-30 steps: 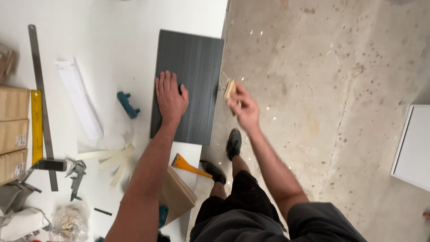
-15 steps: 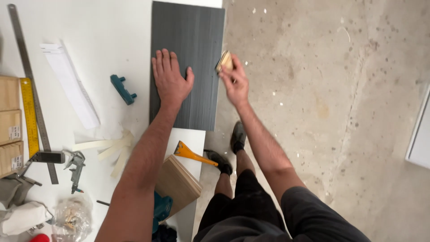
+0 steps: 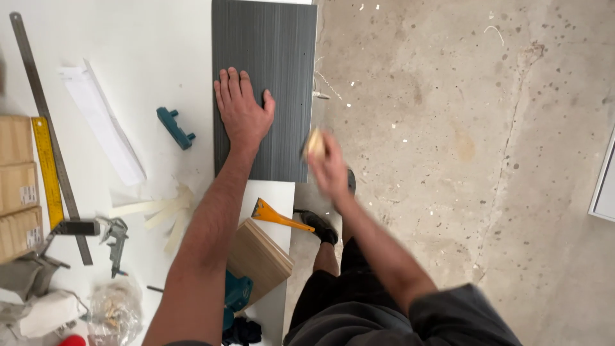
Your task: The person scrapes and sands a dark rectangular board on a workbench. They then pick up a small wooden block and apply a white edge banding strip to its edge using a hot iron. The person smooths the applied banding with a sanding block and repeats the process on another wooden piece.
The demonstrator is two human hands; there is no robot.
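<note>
The left hand (image 3: 242,112) lies flat and unclenched on the dark grey panel (image 3: 264,64) at the table (image 3: 147,38) edge, pinning it, while the blurred right hand (image 3: 328,168), just off the panel's near corner, clasps a small pale block (image 3: 314,143); the edge work looks unfinished.

Under your left hand (image 3: 242,115) you have a dark grey panel (image 3: 266,64) with fine lengthwise streaks; it lies at the right edge of the white bench (image 3: 147,51); your right hand (image 3: 328,168) holds a small pale tan block (image 3: 314,143); near the front edge you see an orange scraper (image 3: 275,215) and a light wood board (image 3: 256,257); a teal clamp piece (image 3: 175,127) lies left of the panel; a yellow level (image 3: 47,168) lies by the left edge; the floor (image 3: 461,128) is speckled beige concrete.
</note>
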